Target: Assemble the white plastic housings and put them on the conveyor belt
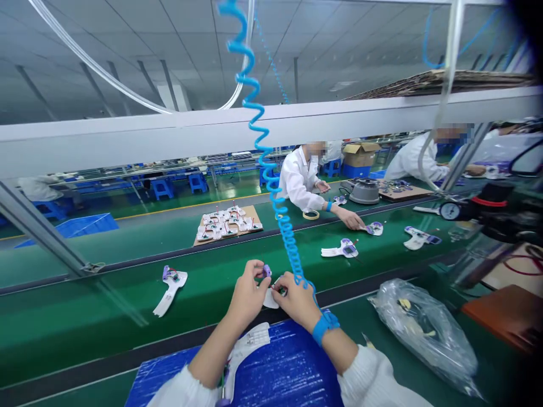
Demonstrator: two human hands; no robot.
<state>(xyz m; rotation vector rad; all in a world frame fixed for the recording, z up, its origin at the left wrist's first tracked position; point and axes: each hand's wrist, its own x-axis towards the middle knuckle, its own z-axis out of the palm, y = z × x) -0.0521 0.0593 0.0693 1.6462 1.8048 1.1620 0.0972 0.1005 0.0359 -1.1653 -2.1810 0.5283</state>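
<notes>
From my remote view, I judge the step in hand to be positioning small parts on a hand-sized unit. My left hand (250, 288) pinches a purple part (267, 271) between thumb and fingers. My right hand (297, 297) is curled inward opposite it, fingertips at small dark components; exactly what they grip is hidden, so I cannot tell whether they are closed on it. The white piece (270, 299) of the unit lies between and just below both hands, over the near edge of the green belt (106, 299). In my judgement, the next move calls for a steady left pinch and fine right fingertip alignment, with no pull on any wiring. Keep the blue coiled cord (289, 232), which hangs down to the back of the right hand, clear of the fingertips. Below the left forearm, a white shell (250, 342) rests on a blue wrapped pad (292, 367); a similar white unit (170, 291) lies on the belt to the left. A clear plastic bag (424, 333) sits on the desk (356, 322) at right. Labels: I can read no brand or text. Faint marks on the white shell are illegible, and the dial of the pressure gauge (449, 211) is too small to read.
</notes>
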